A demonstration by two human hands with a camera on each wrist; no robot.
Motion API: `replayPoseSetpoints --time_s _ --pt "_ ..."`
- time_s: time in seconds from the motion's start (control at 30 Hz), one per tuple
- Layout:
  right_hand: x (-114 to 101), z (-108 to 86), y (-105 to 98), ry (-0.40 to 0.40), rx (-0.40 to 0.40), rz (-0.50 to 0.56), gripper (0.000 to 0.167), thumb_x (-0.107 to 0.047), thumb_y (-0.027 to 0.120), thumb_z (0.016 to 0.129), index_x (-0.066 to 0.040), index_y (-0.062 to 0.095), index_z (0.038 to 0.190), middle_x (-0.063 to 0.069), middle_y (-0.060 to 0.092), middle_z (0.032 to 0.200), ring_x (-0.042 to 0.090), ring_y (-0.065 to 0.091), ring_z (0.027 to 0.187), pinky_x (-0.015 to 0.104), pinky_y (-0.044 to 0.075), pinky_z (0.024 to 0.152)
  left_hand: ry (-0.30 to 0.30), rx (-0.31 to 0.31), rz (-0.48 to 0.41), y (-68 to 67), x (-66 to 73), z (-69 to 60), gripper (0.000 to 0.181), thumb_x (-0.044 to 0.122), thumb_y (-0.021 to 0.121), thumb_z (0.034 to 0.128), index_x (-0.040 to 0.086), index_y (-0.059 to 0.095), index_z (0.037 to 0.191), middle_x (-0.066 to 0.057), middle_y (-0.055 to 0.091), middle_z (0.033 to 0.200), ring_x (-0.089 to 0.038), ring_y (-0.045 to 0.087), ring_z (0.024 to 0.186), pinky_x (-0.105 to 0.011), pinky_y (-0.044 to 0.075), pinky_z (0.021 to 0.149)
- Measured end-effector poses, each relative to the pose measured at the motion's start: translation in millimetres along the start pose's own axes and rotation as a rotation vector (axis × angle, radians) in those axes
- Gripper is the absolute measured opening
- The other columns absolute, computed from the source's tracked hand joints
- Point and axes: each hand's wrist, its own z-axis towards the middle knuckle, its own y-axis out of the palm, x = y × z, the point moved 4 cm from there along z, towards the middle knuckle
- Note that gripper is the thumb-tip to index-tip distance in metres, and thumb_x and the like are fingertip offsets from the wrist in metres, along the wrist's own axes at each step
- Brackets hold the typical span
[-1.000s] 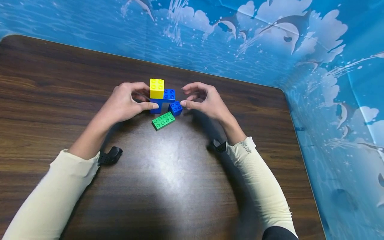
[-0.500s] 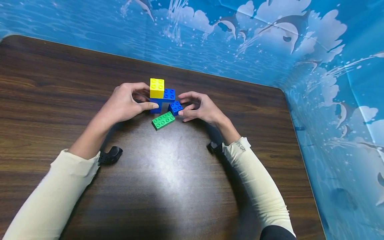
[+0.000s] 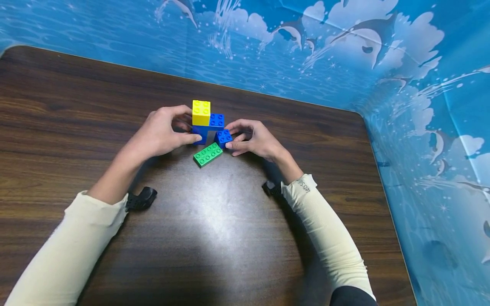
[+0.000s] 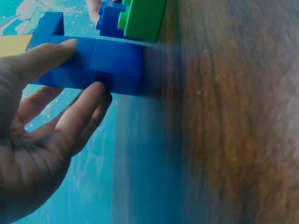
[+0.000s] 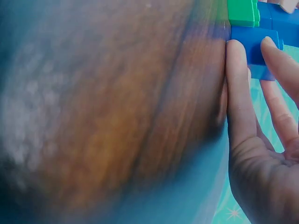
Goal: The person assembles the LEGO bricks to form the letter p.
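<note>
Near the back of the table stands a small brick tower: a yellow toy brick on top, a blue crosspiece brick under it, and a blue column below. My left hand grips this column between thumb and fingers. A small studded blue brick stands on the table just right of the column, beneath the crosspiece's free end. My right hand pinches it, thumb at the near side and a finger behind. A green brick lies flat in front, close against the small blue brick.
The dark wood table extends toward me and to both sides. A blue dolphin-print sheet hangs along its back and right edges. Each wrist carries a black camera mount.
My right hand has come down and left to the small blue brick, its fingers closing in around it. The left hand and the tower stay practically in place.
</note>
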Motion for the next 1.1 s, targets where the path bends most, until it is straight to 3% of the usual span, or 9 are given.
replayPoseSetpoints --time_s 0.17,0.27,0.47,0.67,0.8,1.03,1.1 --pt "-2 -2.3 -2 -0.003 0.013 -0.034 0.040 0.007 0.077 0.095 0.001 0.065 0.132 0.018 0.065 0.118 0.022 0.073 0.091 0.048 0.068 0.080 0.026 -0.027 0.005 -2.2 2.4 -1.4 0.076 0.027 0.084 0.0960 0.007 0.045 0.158 -0.024 0.059 0.147 -0.043 0.063 0.133 -0.057 0.058 0.106" --pt "-6 -4.8 -6 -0.018 0.032 -0.037 0.039 0.008 0.078 0.093 0.001 0.066 0.130 0.020 0.067 0.117 0.026 0.076 0.093 0.049 0.068 0.081 0.061 -0.012 -0.008 -6.2 7.3 -5.0 0.078 0.030 0.084 0.0958 0.010 0.044 0.159 -0.023 0.056 0.149 -0.044 0.060 0.137 -0.056 0.058 0.105" --pt "-23 -13.0 -17 -0.095 0.075 -0.058 0.038 0.007 0.076 0.095 0.002 0.065 0.131 0.024 0.069 0.119 0.047 0.078 0.101 0.055 0.066 0.082 0.193 0.099 -0.050 -16.3 24.7 -15.1 0.068 0.025 0.082 0.0976 0.014 0.051 0.157 -0.018 0.059 0.151 -0.039 0.057 0.141 -0.058 0.055 0.109" --pt "-40 -18.7 -22 -0.146 0.104 -0.075 0.037 0.005 0.078 0.095 0.001 0.067 0.131 0.021 0.071 0.119 0.054 0.075 0.103 0.058 0.065 0.084 0.286 0.178 -0.109 -16.6 32.7 -19.2 0.051 0.017 0.079 0.1001 0.013 0.061 0.147 -0.012 0.066 0.144 -0.031 0.065 0.132 -0.052 0.057 0.108" --pt "-48 -20.4 -24 -0.175 0.141 -0.063 0.037 0.005 0.078 0.094 0.000 0.068 0.130 0.019 0.071 0.118 0.053 0.075 0.104 0.058 0.065 0.086 0.298 0.200 -0.118 -15.8 32.7 -18.8 0.046 0.016 0.078 0.1008 0.012 0.062 0.145 -0.011 0.067 0.142 -0.030 0.067 0.130 -0.052 0.058 0.107" --pt "-62 -22.5 -25 -0.230 0.175 -0.002 0.038 0.006 0.076 0.095 0.001 0.068 0.131 0.017 0.071 0.122 0.025 0.082 0.094 0.059 0.064 0.086 0.263 0.195 -0.183 -15.0 29.9 -16.7 0.043 0.015 0.077 0.1014 0.012 0.064 0.142 -0.012 0.067 0.140 -0.030 0.070 0.125 -0.048 0.059 0.105" --pt "-66 -22.0 -24 -0.252 0.180 0.017 0.038 0.007 0.077 0.095 0.001 0.068 0.132 0.016 0.071 0.120 0.027 0.082 0.094 0.060 0.064 0.085 0.243 0.189 -0.213 -14.9 29.2 -16.3 0.043 0.016 0.077 0.1013 0.013 0.064 0.142 -0.012 0.066 0.141 -0.031 0.070 0.125 -0.047 0.059 0.105"
